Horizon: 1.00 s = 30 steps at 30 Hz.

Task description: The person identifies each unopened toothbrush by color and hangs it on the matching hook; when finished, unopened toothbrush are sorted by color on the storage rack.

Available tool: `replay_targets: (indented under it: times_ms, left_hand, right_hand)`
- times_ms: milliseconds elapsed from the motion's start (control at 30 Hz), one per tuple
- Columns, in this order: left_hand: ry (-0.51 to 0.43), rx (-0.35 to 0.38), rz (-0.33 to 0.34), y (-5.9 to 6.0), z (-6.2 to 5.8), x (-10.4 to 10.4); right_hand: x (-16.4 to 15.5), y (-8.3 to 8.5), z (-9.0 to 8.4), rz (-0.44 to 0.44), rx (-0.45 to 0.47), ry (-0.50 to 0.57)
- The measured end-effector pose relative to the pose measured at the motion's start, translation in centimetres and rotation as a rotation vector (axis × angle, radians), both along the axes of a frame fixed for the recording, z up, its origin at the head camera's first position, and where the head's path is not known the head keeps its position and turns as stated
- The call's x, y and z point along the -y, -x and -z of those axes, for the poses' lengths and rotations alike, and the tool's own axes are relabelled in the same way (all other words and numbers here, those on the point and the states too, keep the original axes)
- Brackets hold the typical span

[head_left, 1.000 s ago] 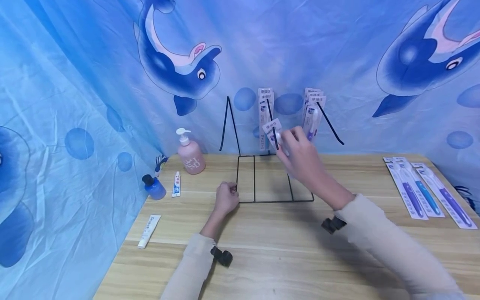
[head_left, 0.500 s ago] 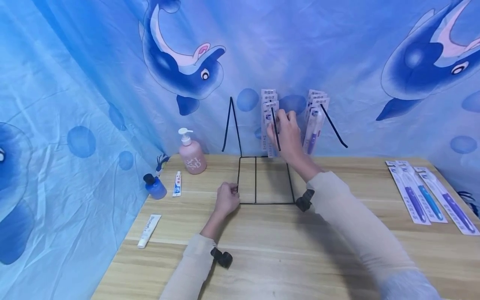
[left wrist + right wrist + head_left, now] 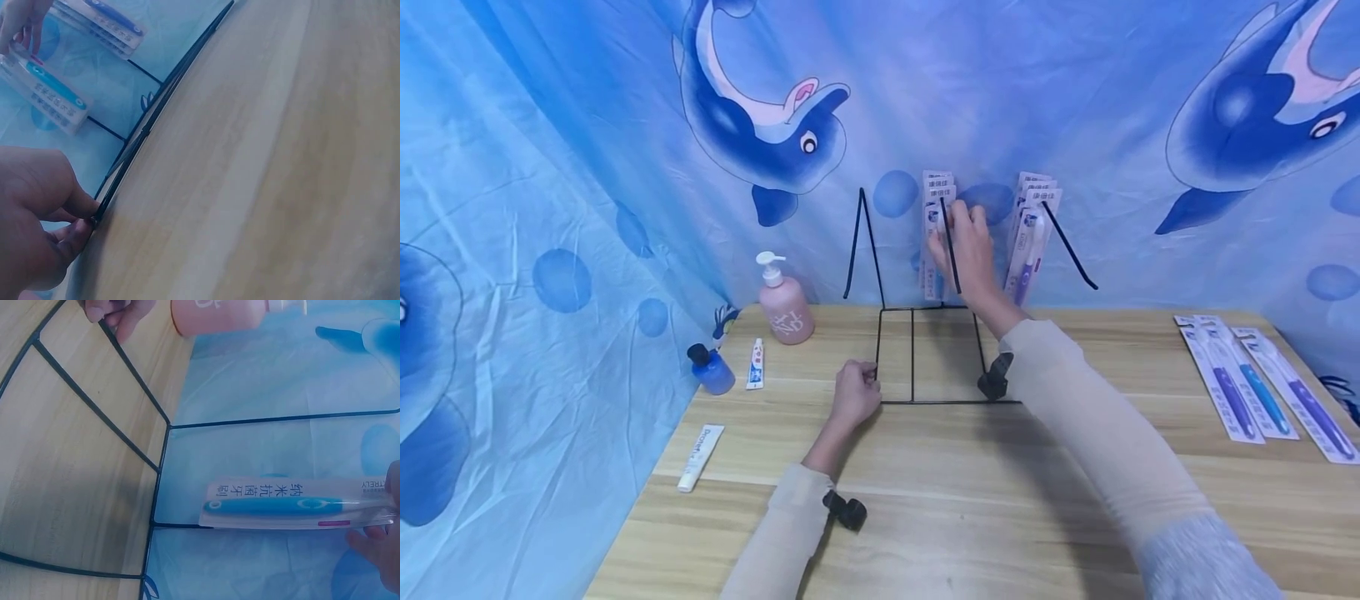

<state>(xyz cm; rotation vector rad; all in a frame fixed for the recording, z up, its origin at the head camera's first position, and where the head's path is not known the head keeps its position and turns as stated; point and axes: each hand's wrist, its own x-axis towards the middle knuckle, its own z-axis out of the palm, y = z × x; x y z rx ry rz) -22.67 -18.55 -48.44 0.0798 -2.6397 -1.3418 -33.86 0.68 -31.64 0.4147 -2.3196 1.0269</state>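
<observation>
Middle black wire hook (image 3: 951, 250) — right hand (image 3: 972, 254) at the blue-handled toothbrush in a white card pack (image 3: 269, 505) hanging there.
The right thumb and bent fingers pinch the pack's upper part, which they partly hide and the right wrist view cuts off; the left hand (image 3: 855, 393) has thumb and curled fingers closed on a side wire of the black metal rack (image 3: 913, 358). Versus 1.0 s ago, the pack — then tilted near the hook's front end — hangs straighter and farther back. Header (image 3: 934, 193) appears to read 康倍佳; card, inverted: 纳米抗菌牙刷.
</observation>
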Motion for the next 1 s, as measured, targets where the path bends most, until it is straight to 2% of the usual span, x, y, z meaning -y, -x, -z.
replay_targets:
  times_ms: [233, 467, 600, 700, 800, 1000]
  left_hand:
    - [-0.001, 0.008, -0.010, 0.1, -0.2, 0.0]
    - [-0.004, 0.019, -0.014, 0.1, -0.2, -0.1]
    - [-0.020, 0.035, -0.011, 0.0, -0.3, -0.1]
    - [-0.032, 0.043, -0.017, -0.1, -0.5, -0.1]
    - [-0.023, 0.046, -0.017, 0.0, -0.6, -0.1]
    - [-0.003, 0.039, -0.002, 0.0, -0.4, -0.2]
  right_hand:
    - [-0.9, -0.8, 0.1, -0.008, 0.017, -0.008]
    - [-4.7, -4.0, 2.0, -0.026, -0.016, -0.038]
    - [-9.5, -5.5, 4.0, -0.007, -0.097, -0.070]
    - [-14.2, -5.9, 5.3, 0.057, -0.076, -0.112]
    - [-19.4, -5.9, 6.3, 0.146, 0.005, -0.152]
    - [-29.1, -5.2, 8.5, 0.369, 0.238, -0.279]
